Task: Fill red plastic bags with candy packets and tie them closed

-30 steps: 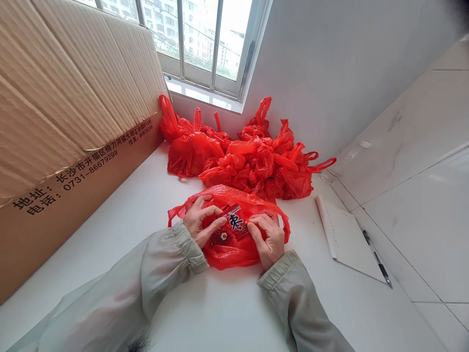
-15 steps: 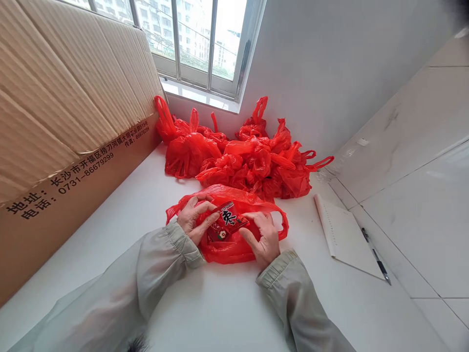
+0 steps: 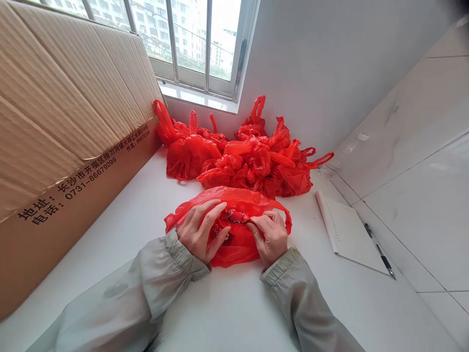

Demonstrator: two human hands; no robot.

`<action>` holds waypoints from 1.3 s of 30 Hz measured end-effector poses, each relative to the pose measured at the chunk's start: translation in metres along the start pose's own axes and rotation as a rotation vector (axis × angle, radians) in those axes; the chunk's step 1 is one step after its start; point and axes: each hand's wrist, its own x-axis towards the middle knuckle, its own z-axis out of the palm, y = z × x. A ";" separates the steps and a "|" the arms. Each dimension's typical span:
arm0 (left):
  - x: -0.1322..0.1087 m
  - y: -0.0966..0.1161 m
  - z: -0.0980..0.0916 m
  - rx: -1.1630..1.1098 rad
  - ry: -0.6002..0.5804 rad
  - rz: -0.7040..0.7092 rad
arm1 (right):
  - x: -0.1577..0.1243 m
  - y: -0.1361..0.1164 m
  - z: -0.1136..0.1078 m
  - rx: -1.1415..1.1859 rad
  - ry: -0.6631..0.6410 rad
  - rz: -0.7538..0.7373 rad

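A red plastic bag lies on the white counter in front of me. A small red packet with dark printing sits mostly inside the bag's mouth, only its top edge showing. My left hand lies over the bag's left side with fingers stretched across the plastic towards the packet. My right hand pinches the bag's rim at the packet's right end. Both sleeves are pale grey-green.
Several tied red plastic bags are heaped against the wall under the window. A large cardboard box stands along the left. A white notepad and a pen lie at the right, beside the tiled wall.
The red packet has gone down into the bag; its printed face no longer shows. My left fingers spread flat over the plastic, and my right hand closed on the rim.
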 end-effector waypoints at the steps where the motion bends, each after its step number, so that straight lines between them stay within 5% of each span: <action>1: 0.000 0.001 0.001 -0.053 0.006 0.002 | 0.001 -0.001 -0.001 -0.009 -0.006 -0.046; 5: -0.002 -0.001 0.006 -0.395 -0.078 -0.045 | 0.005 -0.004 -0.004 -0.013 -0.020 -0.180; 8: -0.002 -0.005 0.008 -0.613 -0.166 -0.219 | 0.006 -0.004 -0.005 0.061 -0.041 -0.194; 17: 0.007 -0.010 0.003 -0.763 -0.319 -0.621 | 0.006 -0.008 -0.007 0.250 -0.206 0.050; 29: -0.001 -0.017 0.007 -0.031 -0.231 -0.092 | 0.003 0.008 -0.005 0.255 -0.225 0.327; 35: -0.005 -0.021 0.005 0.081 -0.255 -0.089 | -0.001 0.022 -0.006 0.104 -0.104 0.399; 39: -0.005 -0.025 0.001 0.073 -0.288 -0.083 | 0.002 0.020 -0.008 0.162 -0.151 0.403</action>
